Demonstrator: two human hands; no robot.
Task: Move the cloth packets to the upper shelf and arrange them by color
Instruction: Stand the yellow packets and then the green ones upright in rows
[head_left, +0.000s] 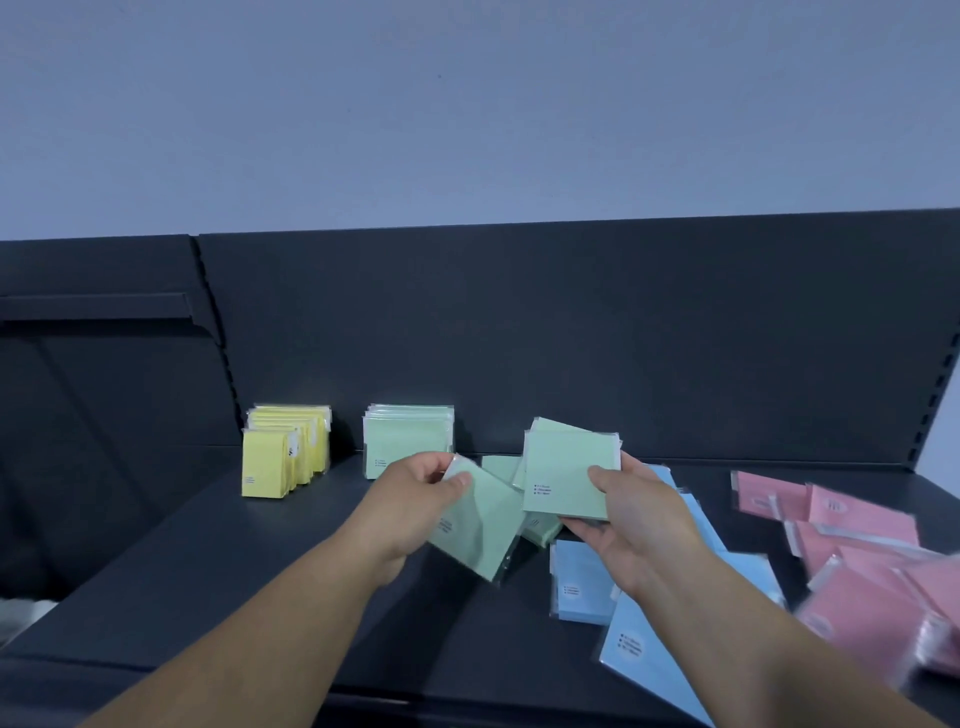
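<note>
My left hand pinches the top corner of a green packet that tilts down over the dark shelf. My right hand grips a small stack of green packets, held upright above the shelf. More green packets lie loose between and under my hands. At the back stand a row of yellow packets and, right of it, a row of green packets. Blue packets lie flat under my right forearm. Pink packets are scattered at the right.
A dark back panel closes the shelf behind the rows. A slotted upright separates this bay from a darker bay on the left. Bare shelf surface shows at the front left.
</note>
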